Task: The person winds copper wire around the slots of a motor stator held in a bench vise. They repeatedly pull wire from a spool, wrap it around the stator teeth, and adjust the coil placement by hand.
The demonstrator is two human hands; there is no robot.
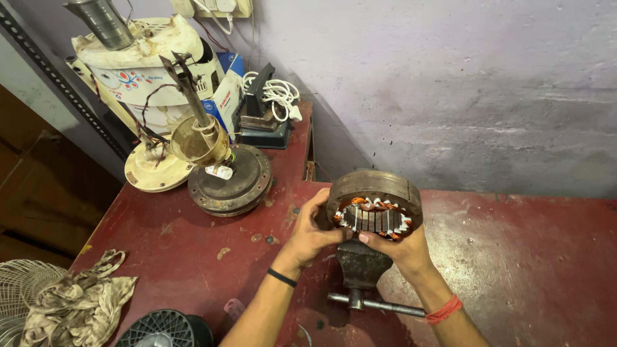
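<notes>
- My left hand (312, 232) has its grip closed on the left rim of the motor stator (375, 204), thumb lying along its face.
- My right hand (402, 247) grips the stator from below, fingertips pressed to the lower edge by the copper windings.
- The stator sits upright between both grips, its round opening facing me, held just above the vise (361, 266).
- The vise handle (376, 305) pokes out below my right wrist.
- The red bench (527, 257) lies under everything.
- Up and left of my left grip stands a dismantled fan motor (225, 170).
- Far left, near the bench edge, lies a crumpled rag (77, 305).
</notes>
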